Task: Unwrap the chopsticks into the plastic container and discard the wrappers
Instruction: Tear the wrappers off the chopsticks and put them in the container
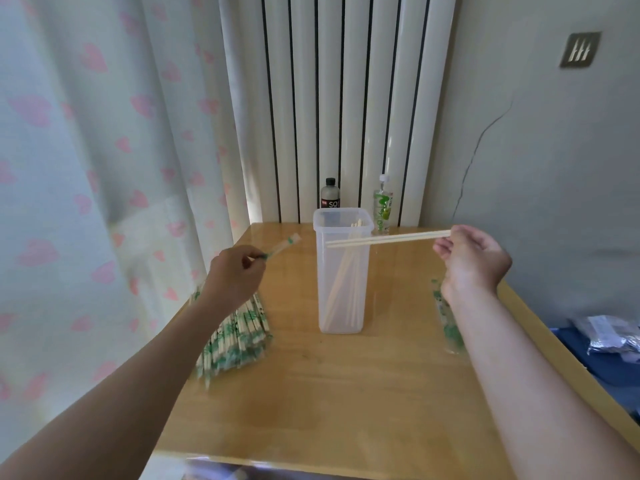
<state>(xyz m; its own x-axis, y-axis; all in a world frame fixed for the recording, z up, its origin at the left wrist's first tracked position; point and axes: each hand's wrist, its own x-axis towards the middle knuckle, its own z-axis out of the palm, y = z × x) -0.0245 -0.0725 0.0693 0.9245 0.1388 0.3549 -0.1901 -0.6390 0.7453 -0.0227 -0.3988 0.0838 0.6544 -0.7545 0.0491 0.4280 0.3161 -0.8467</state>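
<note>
Head view: right hand [472, 261], mid-right, pinched bare chopsticks [388, 238] by one end, tips pointing left and crossing the upper part of the container [341, 299] at centre, a few sticks inside. Left hand [235, 271], mid-left, pinched a wrapper [282, 247]. Wrapped pile [239, 337] lay lower left on table [346, 393]; used wrappers [448, 323] lay right of container, beside right wrist

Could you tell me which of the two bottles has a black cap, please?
The dark bottle left of the green-labelled bottle, which has a white cap.
</note>
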